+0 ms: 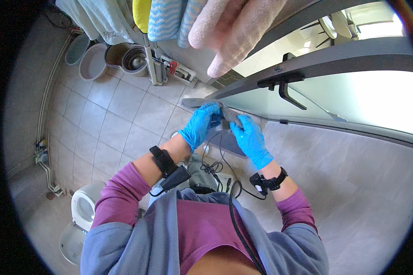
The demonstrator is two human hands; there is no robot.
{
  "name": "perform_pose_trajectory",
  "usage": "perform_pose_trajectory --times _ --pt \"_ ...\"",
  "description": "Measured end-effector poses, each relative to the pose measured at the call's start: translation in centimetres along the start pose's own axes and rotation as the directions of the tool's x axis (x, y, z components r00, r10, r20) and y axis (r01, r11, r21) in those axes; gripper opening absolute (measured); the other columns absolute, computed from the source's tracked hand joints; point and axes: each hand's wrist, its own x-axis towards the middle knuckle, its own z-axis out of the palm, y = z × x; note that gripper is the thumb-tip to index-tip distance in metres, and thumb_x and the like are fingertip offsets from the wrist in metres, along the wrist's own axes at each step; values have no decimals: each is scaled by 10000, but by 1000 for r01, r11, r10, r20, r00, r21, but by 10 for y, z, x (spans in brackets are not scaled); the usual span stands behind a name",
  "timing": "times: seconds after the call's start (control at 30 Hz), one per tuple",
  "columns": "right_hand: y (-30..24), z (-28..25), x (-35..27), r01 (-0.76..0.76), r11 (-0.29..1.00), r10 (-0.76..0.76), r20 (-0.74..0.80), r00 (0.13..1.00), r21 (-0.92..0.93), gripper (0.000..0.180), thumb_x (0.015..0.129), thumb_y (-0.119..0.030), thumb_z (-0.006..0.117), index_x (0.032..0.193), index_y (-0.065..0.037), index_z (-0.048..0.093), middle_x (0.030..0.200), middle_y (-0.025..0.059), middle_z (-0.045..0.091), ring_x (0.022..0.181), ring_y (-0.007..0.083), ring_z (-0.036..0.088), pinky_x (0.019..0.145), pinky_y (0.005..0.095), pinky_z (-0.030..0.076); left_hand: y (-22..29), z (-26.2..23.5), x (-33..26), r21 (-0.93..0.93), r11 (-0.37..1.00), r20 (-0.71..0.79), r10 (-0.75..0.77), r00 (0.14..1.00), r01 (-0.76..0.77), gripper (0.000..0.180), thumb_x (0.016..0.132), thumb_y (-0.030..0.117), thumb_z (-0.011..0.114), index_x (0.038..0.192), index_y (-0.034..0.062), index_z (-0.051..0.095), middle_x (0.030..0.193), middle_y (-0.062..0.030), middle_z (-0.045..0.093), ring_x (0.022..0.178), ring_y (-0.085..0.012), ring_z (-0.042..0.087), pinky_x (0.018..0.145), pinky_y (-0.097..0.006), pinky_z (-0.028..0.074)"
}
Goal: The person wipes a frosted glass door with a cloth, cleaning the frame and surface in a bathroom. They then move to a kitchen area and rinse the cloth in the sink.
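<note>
Far left, a white toilet (85, 208) low on the tiled floor (124, 114), pipes (43, 160) along the wall; further up, basins (85, 57) and a bucket (134, 59) under hanging towels (170, 18) – blue, yellow, pink. Centre, left hand (199, 124) in a blue glove, fingers curled round one end of a small grey cloth (225, 118), strapped black device (167, 167) on the wrist. Just beside, right hand (251, 140), gloved too, pinching the cloth's other end – cloth held between both, in front of the chest, near the glass door. Right, dark handle (287, 89) on the frosted door (362, 98)
</note>
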Motion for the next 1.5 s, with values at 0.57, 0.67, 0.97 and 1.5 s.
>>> perform_pose_trajectory --times 0.57,0.67,0.97,1.5 --pt "-17 6 32 -290 28 485 240 841 957 222 942 -297 610 948 -76 634 728 -10 534 620 101 500 581 269 485 -59 1 19 133 986 121 -113 986 97 391 985 218 532 1325 24 520 1011 -59 652 798 -93 576 700 -250 489" --pt "-17 5 31 -278 -28 440 262 859 960 224 934 -303 621 861 -91 613 684 -15 507 631 115 497 595 275 475 -61 -5 19 72 977 95 -208 973 202 438 984 294 541 1327 24 519 1059 -54 640 868 -94 569 765 -256 490" --pt "-6 13 32 -340 529 332 180 926 777 245 888 -177 677 1049 -35 558 855 39 576 740 154 551 704 301 491 -69 8 4 -144 989 103 45 994 -29 359 988 314 527 1247 74 595 1056 -21 641 926 -126 578 840 -273 474" --pt "25 11 27 -476 569 377 302 876 671 262 939 -101 546 1174 -78 662 887 -46 613 665 15 423 581 154 345 -94 10 -2 510 811 -251 459 852 -287 290 948 199 552 1151 -7 583 1012 -162 644 880 -206 642 749 -340 524"
